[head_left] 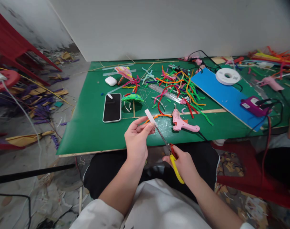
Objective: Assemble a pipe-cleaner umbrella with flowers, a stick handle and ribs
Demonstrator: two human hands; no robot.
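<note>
Between the thumb and fingers of my left hand is a short white strip, its far end pointing up and away. My right hand grips scissors with yellow and red handles. Their blades reach up to the strip beside my left fingertips; whether they are cutting it I cannot tell. An orange pipe cleaner lies behind the strip, partly hidden by my left hand. Right of the blades, a pink glue gun rests on the green table.
A phone and a white case lie at left, near a green pipe-cleaner piece. Tangled pipe cleaners cover the middle. At right are a blue board, a white ribbon spool and a purple power strip with cords.
</note>
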